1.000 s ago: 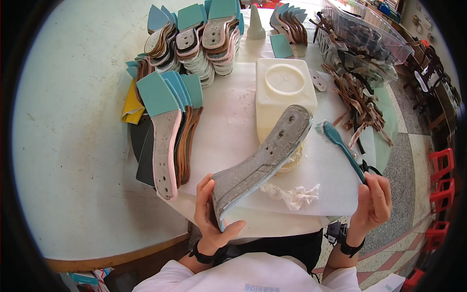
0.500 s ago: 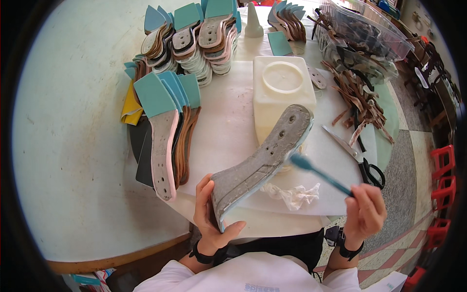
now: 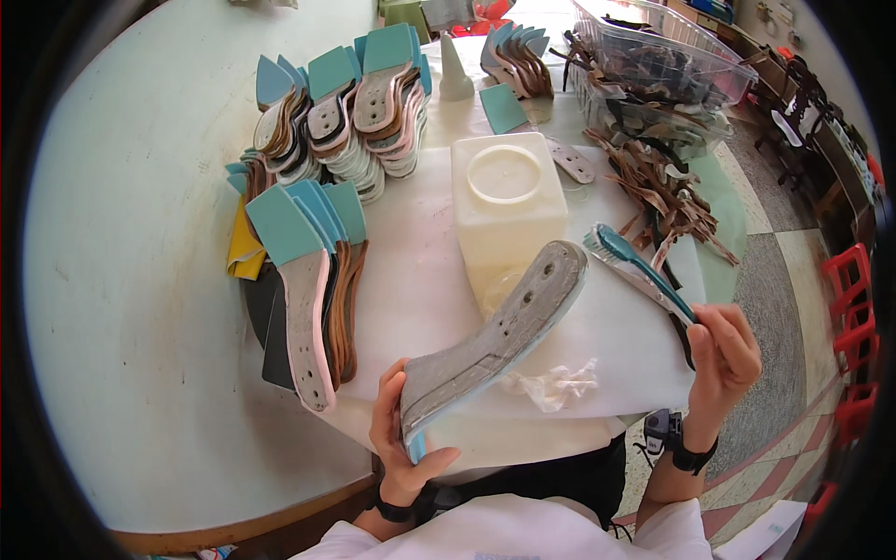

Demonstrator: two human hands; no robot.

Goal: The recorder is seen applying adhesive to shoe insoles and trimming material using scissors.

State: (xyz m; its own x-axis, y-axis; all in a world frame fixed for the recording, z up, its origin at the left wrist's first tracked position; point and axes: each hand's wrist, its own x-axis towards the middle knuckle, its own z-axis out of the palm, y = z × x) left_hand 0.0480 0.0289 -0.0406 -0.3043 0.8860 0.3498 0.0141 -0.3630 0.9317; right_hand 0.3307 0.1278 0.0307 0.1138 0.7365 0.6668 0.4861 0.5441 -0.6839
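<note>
Hands work over a round pale table seen from above, its edge bending with the lens. The left hand grips the heel end of a long shoe insole, fingers curled round one edge and thumb pressed on the other. The insole is a flat, tapering board with a rough grey face, a few small punched holes and a thin teal layer showing along its rim; it slants up and to the right, its rounded toe hovering above the table.

The right hand is closed round the handle of a teal toothbrush, fingers folded tight. The brush head of teal bristles sits just beside the insole's toe; whether the bristles touch it cannot be told.

Behind the insole stands a squarish, translucent cream plastic jug with a round lid, resting on a white sheet that covers this part of the table. A crumpled scrap of clear plastic film lies on the sheet below the insole.

To the left, fanned stacks of insoles with teal heel pieces and tan or pinkish boards overlap like cards; more stacks sit farther back. At upper right, a clear plastic bin holds dark brown strips, and similar brown leather strips spill beside it.
</note>
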